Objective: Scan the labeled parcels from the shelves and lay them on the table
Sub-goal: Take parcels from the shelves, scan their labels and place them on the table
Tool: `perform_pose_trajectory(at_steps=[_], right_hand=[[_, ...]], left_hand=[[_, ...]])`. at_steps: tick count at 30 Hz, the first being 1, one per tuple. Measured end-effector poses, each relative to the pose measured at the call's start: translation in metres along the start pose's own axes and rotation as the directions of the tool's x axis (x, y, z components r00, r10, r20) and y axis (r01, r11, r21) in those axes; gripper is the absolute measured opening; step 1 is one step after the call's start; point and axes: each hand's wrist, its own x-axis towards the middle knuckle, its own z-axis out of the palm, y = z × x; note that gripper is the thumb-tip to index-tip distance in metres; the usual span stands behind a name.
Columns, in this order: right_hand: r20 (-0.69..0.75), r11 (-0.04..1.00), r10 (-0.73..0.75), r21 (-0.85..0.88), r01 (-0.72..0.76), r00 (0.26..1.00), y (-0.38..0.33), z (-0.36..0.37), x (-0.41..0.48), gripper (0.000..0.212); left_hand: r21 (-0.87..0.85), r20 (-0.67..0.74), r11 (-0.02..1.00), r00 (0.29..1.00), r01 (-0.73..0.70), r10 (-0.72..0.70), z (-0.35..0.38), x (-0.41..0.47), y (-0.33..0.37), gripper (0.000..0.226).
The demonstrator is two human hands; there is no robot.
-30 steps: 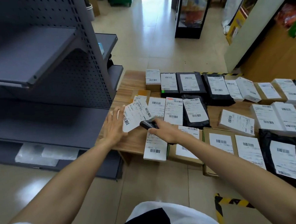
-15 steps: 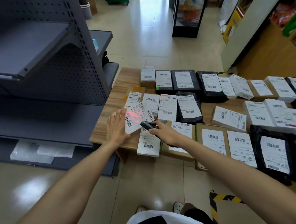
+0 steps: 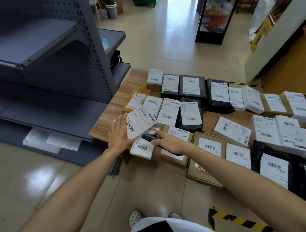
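My left hand (image 3: 118, 134) holds the white parcel (image 3: 140, 123) by its left edge, tilted label-up above the table (image 3: 109, 119) corner, so that its barcode faces the black scanner (image 3: 148, 137) gripped in my right hand (image 3: 168, 142) just below it. The hands are close but apart. Every label shows barcodes; the print is too small to read.

Holding a thin white parcel (image 3: 140, 123) tilted up over the near left corner of the wooden bench (image 3: 105, 122), label and black bars facing up, left hand (image 3: 118, 134) at its left edge. Gripping a small black scanner (image 3: 148, 137) in the right hand (image 3: 168, 142), just under the parcel's low edge. Covered in rows of other parcels (image 3: 168, 113) lying flat: white boxes, brown boxes and black bags, each with a white label on top.
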Motion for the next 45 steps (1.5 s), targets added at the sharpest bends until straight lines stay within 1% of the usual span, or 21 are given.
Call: perform_pose_trajectory(at_steps=[4, 7, 9, 12, 15, 17, 19, 21, 23, 26, 32, 35, 38, 41, 43, 45], right_hand=[[0.010, 0.998, -0.026, -0.058, 0.027, 1.000, 0.018, -0.003, -0.010, 0.050], [0.026, 0.991, -0.070, -0.113, 0.073, 0.997, 0.032, -0.004, -0.016, 0.050], [0.053, 0.976, -0.093, -0.193, 0.102, 0.994, 0.041, -0.003, -0.017, 0.051], [0.127, 0.938, -0.134, -0.304, 0.167, 0.983, 0.050, 0.001, -0.011, 0.050], [0.199, 0.918, -0.137, -0.342, 0.200, 0.970, 0.053, 0.016, -0.005, 0.056], [0.265, 0.895, -0.146, -0.375, 0.242, 0.953, 0.050, 0.032, -0.001, 0.063], [0.333, 0.835, -0.183, -0.444, 0.325, 0.925, 0.040, 0.046, 0.008, 0.067], [0.375, 0.766, -0.247, -0.488, 0.417, 0.893, 0.025, 0.061, 0.016, 0.067], [0.409, 0.720, -0.308, -0.490, 0.491, 0.859, 0.009, 0.079, 0.020, 0.065], [0.464, 0.697, -0.341, -0.459, 0.551, 0.817, -0.010, 0.105, 0.025, 0.060], [0.553, 0.634, -0.349, -0.455, 0.625, 0.757, -0.060, 0.152, 0.056, 0.060], [0.594, 0.603, -0.361, -0.439, 0.665, 0.719, -0.100, 0.182, 0.073, 0.057], [0.629, 0.558, -0.372, -0.436, 0.706, 0.683, -0.151, 0.217, 0.090, 0.055], [0.651, 0.503, -0.384, -0.447, 0.740, 0.655, -0.213, 0.257, 0.109, 0.062], [0.645, 0.497, -0.402, -0.442, 0.747, 0.650, -0.256, 0.283, 0.120, 0.065], [0.645, 0.497, -0.406, -0.438, 0.749, 0.647, -0.295, 0.312, 0.131, 0.066]], left_hand=[[0.028, -0.051, 0.999, 0.999, 0.015, -0.013, 0.005, -0.020, 0.012, 0.114], [0.018, -0.063, 0.998, 0.996, 0.063, -0.061, 0.010, -0.037, 0.021, 0.115], [0.022, -0.076, 0.993, 0.991, 0.112, -0.110, 0.015, -0.049, 0.026, 0.117], [-0.020, -0.136, 0.980, 0.971, 0.197, -0.198, 0.024, -0.076, 0.029, 0.113], [-0.051, -0.146, 0.955, 0.944, 0.292, -0.297, 0.028, -0.120, 0.024, 0.113], [-0.020, -0.131, 0.933, 0.924, 0.359, -0.359, 0.023, -0.154, 0.011, 0.117], [0.014, -0.118, 0.888, 0.883, 0.460, -0.455, 0.013, -0.182, -0.010, 0.120], [0.023, -0.121, 0.819, 0.815, 0.574, -0.567, 0.001, -0.206, -0.030, 0.123], [0.010, -0.107, 0.746, 0.743, 0.665, -0.661, -0.010, -0.227, -0.046, 0.125], [-0.008, -0.104, 0.678, 0.674, 0.735, -0.732, -0.019, -0.251, -0.061, 0.127], [-0.056, -0.166, 0.583, 0.568, 0.811, -0.806, -0.034, -0.267, -0.088, 0.127], [-0.100, -0.192, 0.523, 0.499, 0.847, -0.845, -0.052, -0.279, -0.121, 0.125], [-0.103, -0.200, 0.471, 0.445, 0.876, -0.873, -0.081, -0.300, -0.171, 0.124], [-0.111, -0.234, 0.437, 0.404, 0.893, -0.884, -0.115, -0.325, -0.233, 0.124], [-0.109, -0.255, 0.408, 0.371, 0.906, -0.893, -0.142, -0.342, -0.274, 0.124], [-0.104, -0.262, 0.390, 0.353, 0.915, -0.898, -0.164, -0.359, -0.311, 0.123]])
